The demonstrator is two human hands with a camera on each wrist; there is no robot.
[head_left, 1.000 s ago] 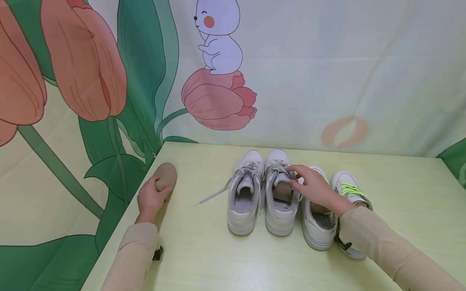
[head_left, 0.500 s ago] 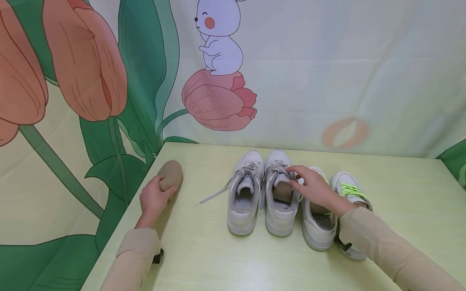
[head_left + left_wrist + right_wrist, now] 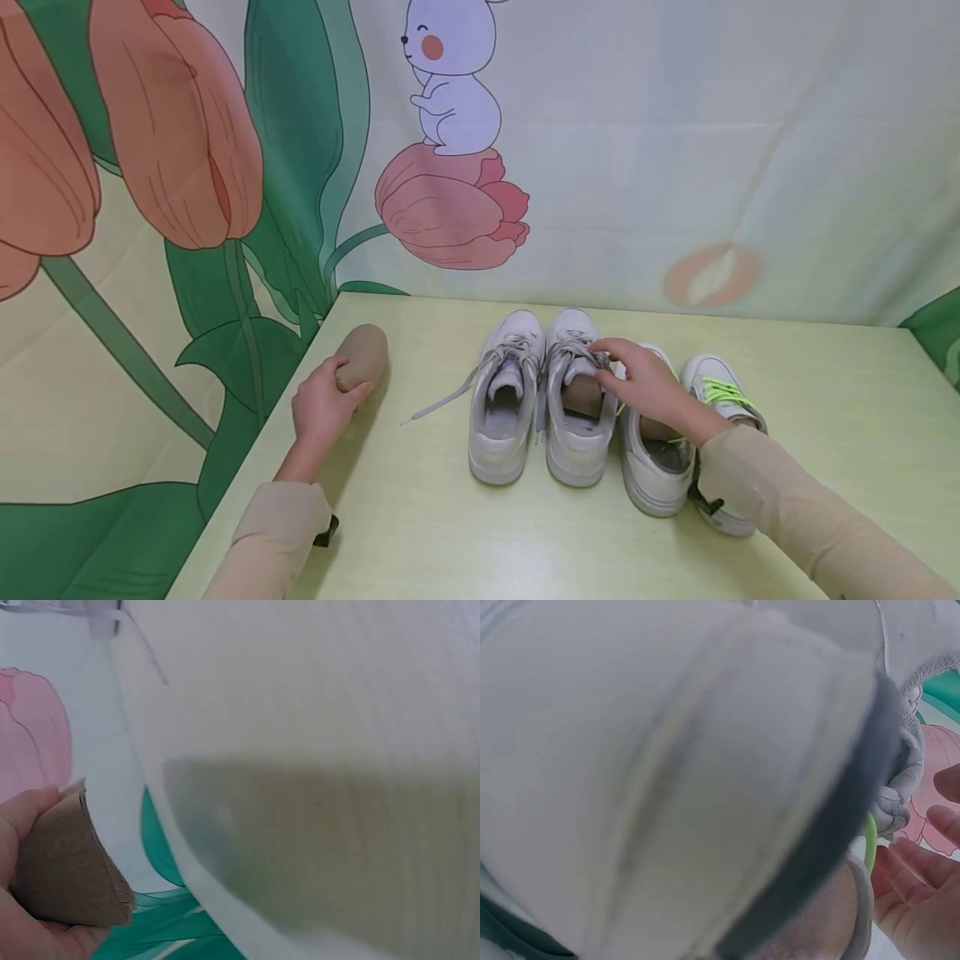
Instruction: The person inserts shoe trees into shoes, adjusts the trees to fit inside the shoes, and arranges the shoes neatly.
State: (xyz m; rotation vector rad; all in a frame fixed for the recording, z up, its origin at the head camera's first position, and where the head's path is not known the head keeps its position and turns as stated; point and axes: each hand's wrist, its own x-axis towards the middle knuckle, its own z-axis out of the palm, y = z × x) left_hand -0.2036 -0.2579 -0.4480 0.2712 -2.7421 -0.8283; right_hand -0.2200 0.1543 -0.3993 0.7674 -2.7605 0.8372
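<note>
In the head view my left hand (image 3: 325,408) grips a brown cardboard shoe insert (image 3: 365,354) with a rounded far end, raised over the table's left side. The left wrist view shows the insert's cut cardboard edge (image 3: 75,862) between thumb and fingers. My right hand (image 3: 645,379) reaches over a white sneaker (image 3: 576,458) with grey laces. Its fingertips touch the laces and tongue, thumb and index finger apart. A brown insert (image 3: 583,395) sits inside that sneaker. Another grey-laced white sneaker (image 3: 498,458) stands beside it, its opening showing no insert.
Two white sneakers with green laces stand to the right: one (image 3: 652,483) partly under my right hand, the other (image 3: 708,367) partly behind my sleeve. Both hold brown inserts. A loose lace (image 3: 442,402) trails left on the pale table (image 3: 420,533). A printed backdrop (image 3: 637,150) rises behind.
My left hand has shifted to the right and slightly forward with the cardboard insert. The right hand and the sneakers have stayed in place.
</note>
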